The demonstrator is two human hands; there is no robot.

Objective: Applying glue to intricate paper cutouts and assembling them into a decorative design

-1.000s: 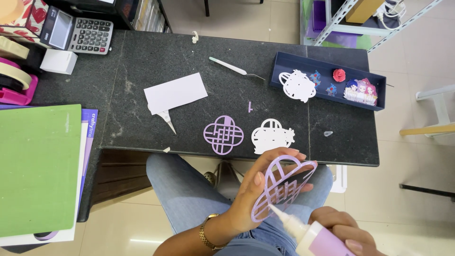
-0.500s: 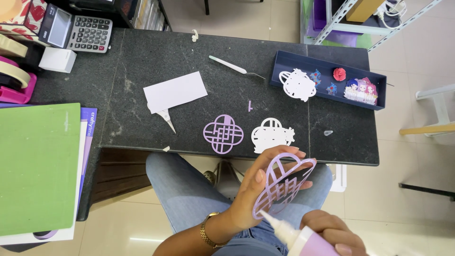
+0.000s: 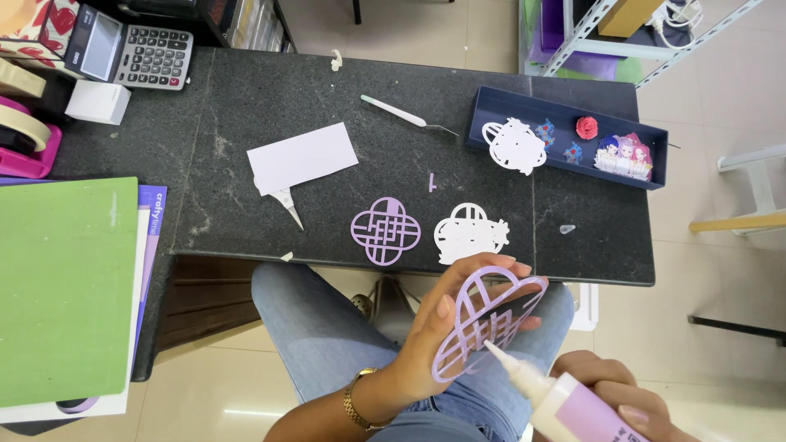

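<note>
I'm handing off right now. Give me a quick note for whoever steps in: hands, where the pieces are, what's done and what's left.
Left hand: holds the lilac lattice cutout flat on its palm over the lap.
Right hand: grips the glue bottle, nozzle tip on the cutout's lower edge.
On the black table: a second lilac cutout, a white cutout, and another white one in the navy tray.
Done: pieces cut.
Left: gluing; how far along cannot be told.

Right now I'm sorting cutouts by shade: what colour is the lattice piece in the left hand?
Pale lilac; the head view shows the lattice piece best.
</note>
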